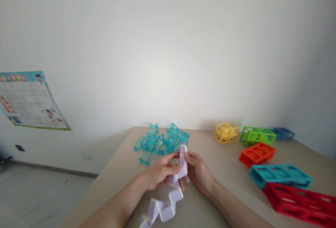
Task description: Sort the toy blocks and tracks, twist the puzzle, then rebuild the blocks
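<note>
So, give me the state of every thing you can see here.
Lilac block chain: held, lower part zigzagged.
Left grip: closed on the chain.
Right grip: closed near its upper end.
Clear teal pieces: loosely heaped.
Yellow frame: resting, unheld.
Green frame: resting, unheld.
Blue frame: resting, unheld.
Orange frame: resting, unheld.
Teal frame: resting, unheld.
Red frame: lying, partly out of view.
Poster: wall-mounted.

Left hand (164, 172) and right hand (200, 173) gripping lilac block chain (176, 195), teal pieces (152, 141) behind; coloured frames (265, 158) at right
</note>
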Action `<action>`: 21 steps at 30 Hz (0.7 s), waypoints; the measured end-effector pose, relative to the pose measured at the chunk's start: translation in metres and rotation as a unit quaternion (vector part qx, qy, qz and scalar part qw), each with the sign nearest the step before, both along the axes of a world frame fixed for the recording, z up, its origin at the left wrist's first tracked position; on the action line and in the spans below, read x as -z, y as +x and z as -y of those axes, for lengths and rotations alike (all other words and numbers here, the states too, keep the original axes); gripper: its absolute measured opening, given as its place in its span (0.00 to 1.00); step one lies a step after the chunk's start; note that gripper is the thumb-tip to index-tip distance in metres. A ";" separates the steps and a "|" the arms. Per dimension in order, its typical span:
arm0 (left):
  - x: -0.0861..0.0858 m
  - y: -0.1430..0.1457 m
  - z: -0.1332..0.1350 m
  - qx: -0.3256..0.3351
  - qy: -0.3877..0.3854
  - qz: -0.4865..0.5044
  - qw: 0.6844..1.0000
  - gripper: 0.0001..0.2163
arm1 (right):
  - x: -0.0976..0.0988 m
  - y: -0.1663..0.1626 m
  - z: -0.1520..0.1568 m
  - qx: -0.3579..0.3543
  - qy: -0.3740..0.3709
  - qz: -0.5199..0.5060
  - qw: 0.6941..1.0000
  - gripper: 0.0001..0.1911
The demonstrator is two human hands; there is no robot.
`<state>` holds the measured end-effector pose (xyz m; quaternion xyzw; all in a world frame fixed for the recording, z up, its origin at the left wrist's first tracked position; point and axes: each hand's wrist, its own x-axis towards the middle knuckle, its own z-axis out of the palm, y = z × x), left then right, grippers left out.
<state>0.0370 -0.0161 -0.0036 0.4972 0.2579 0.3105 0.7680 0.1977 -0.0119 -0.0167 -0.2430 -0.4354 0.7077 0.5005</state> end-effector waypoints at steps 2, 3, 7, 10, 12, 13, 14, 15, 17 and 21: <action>0.002 0.000 -0.002 -0.024 0.008 0.011 1.000 0.27 | -0.001 0.000 0.001 -0.037 0.037 0.008 0.999 0.21; 0.003 0.000 -0.003 -0.037 0.009 0.012 0.999 0.27 | -0.001 0.000 0.002 -0.047 0.053 0.012 0.997 0.21; 0.006 -0.001 -0.008 -0.050 0.028 -0.028 0.998 0.26 | 0.001 -0.001 0.001 -0.002 0.090 0.020 0.996 0.22; 0.001 -0.004 -0.007 -0.039 0.050 -0.035 0.997 0.24 | 0.002 -0.001 0.000 0.048 0.116 0.012 0.992 0.18; -0.004 -0.004 -0.004 -0.044 0.030 -0.014 0.998 0.22 | 0.001 -0.001 -0.001 0.071 0.139 0.008 0.988 0.14; -0.007 -0.004 -0.002 -0.050 0.013 -0.002 0.999 0.22 | 0.001 0.000 -0.002 0.083 0.151 0.009 0.985 0.13; -0.009 -0.004 -0.001 -0.057 -0.005 0.009 0.998 0.21 | 0.001 0.000 -0.002 0.095 0.161 0.011 0.982 0.12; -0.010 -0.004 0.000 -0.060 -0.020 0.016 0.998 0.20 | 0.000 0.001 -0.002 0.106 0.170 0.017 0.980 0.12; -0.011 -0.005 0.000 -0.056 -0.041 0.024 0.997 0.19 | 0.000 0.002 -0.001 0.125 0.186 0.031 0.974 0.13; -0.002 -0.005 -0.005 -0.026 -0.067 0.055 0.996 0.22 | 0.001 0.000 0.004 0.072 0.189 0.033 0.979 0.17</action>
